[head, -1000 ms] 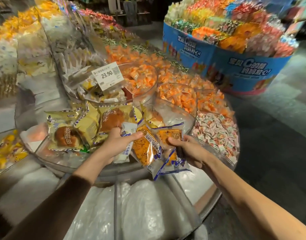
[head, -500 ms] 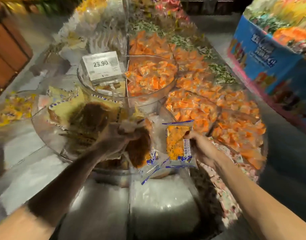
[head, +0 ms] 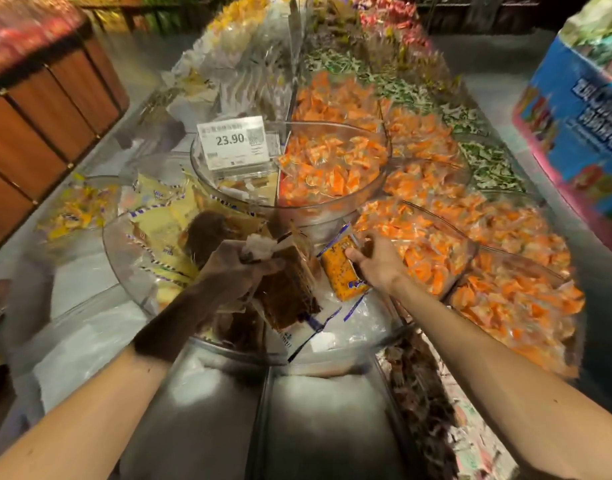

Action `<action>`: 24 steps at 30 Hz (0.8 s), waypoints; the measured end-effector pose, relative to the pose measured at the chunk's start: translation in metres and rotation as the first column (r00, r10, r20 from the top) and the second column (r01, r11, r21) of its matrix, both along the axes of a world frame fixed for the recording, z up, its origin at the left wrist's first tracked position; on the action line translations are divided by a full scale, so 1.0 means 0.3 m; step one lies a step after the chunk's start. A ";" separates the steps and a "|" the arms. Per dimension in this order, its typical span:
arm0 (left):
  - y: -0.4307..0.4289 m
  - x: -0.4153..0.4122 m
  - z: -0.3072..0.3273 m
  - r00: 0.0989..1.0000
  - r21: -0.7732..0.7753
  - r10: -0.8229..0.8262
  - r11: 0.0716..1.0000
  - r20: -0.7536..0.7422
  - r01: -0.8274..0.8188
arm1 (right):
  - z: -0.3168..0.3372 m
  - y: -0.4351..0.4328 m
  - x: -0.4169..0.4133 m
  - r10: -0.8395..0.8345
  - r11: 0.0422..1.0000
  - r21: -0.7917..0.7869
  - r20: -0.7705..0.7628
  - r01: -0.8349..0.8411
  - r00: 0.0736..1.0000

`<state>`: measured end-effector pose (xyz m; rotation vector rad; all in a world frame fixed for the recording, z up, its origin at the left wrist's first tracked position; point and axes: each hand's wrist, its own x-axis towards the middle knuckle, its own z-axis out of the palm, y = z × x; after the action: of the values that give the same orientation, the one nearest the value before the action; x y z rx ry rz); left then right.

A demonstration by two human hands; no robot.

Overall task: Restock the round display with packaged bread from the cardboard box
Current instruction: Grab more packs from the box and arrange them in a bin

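Round display (head: 384, 161) stands in tiers of clear bowls, split into segments by upright clear dividers (head: 281, 174). Orange packets (head: 332, 168) fill the right-hand segments up to the rims. Yellow bread packs (head: 159, 233) lie in the left segment of the lower bowl (head: 122, 271). Its near segment shows bare white lining (head: 367, 317), leaving open room around the hands. Left hand (head: 235, 268), in shadow, grips a bunch of bread packs (head: 287, 292) above the near rim. Right hand (head: 377, 261) pinches the upper end of one orange bread pack (head: 339, 271), held tilted over the near segment. Price tag (head: 230, 142) at the top tier reads 23.90; its smaller print is illegible.
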<state>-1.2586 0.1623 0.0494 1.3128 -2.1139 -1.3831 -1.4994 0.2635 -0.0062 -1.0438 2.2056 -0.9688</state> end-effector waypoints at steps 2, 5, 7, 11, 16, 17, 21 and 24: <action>-0.011 0.017 0.011 1.000 0.012 0.013 1.000 -0.023 -0.012 | -0.025 -0.017 -0.007 0.135 0.990 0.086 -0.379 -0.110 0.915; -0.035 0.047 0.017 0.999 0.006 0.029 1.000 -0.031 -0.029 | -0.051 -0.038 -0.028 0.285 0.951 0.292 -0.714 -0.098 0.640; -0.047 0.063 0.015 0.999 0.017 0.025 1.000 -0.037 -0.025 | -0.029 -0.049 -0.013 0.330 0.932 0.350 -0.719 -0.092 0.612; -0.060 0.096 0.028 0.997 0.056 0.023 0.998 -0.077 -0.018 | 0.034 -0.075 0.070 0.346 0.923 0.296 -0.365 -0.245 0.864; -0.074 0.158 0.049 0.995 0.023 0.038 0.999 -0.093 -0.036 | 0.040 -0.082 0.205 0.387 0.891 0.246 0.030 -0.382 0.922; -0.079 0.178 0.048 0.994 0.021 0.035 0.999 -0.105 -0.033 | 0.038 -0.081 0.229 0.397 0.883 0.291 -0.044 -0.368 0.917; -0.112 0.283 0.059 0.991 0.031 0.067 0.997 -0.112 -0.064 | 0.029 -0.083 0.277 0.363 0.904 0.319 -0.217 -0.285 0.906; -0.140 0.365 0.075 0.988 0.044 0.079 0.996 -0.135 -0.074 | 0.038 -0.068 0.268 0.285 0.941 0.228 -0.132 -0.251 0.949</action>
<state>-1.1491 0.1205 0.0720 1.2608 -1.9369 -1.4454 -1.4190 0.2432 0.0052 -1.3209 2.1608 -0.5354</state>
